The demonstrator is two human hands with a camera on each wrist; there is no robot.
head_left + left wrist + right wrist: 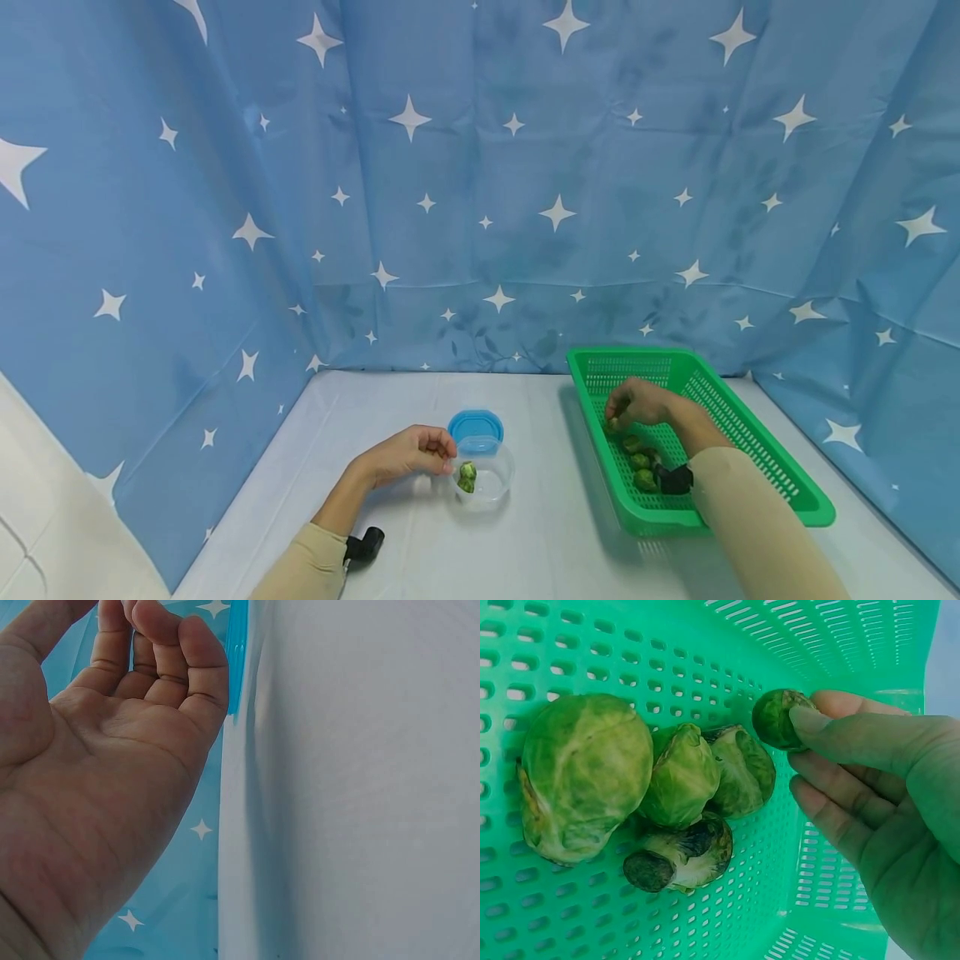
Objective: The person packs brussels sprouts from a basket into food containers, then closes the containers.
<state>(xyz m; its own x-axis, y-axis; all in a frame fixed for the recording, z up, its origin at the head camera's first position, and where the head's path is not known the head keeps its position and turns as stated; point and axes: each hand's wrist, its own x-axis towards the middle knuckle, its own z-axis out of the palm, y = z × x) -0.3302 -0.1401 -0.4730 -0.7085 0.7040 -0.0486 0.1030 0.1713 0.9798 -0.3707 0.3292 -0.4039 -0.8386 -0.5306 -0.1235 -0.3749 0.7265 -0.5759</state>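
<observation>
My right hand is inside the green basket, pinching a small Brussels sprout between thumb and fingers. Several other sprouts lie on the basket floor, among them a large one and one with a dark, browned stem. On the left, my left hand has thumb and forefinger at the rim of a small clear plastic container, pinching its edge. Green sprouts sit at the container's left side. In the left wrist view, my left palm shows with bent fingers; the fingertips' contact is out of frame.
The green basket stands at the right of the white table, its walls rising around my right hand. A blue lid lies right behind the clear container. A blue star-patterned curtain hangs behind and along the sides.
</observation>
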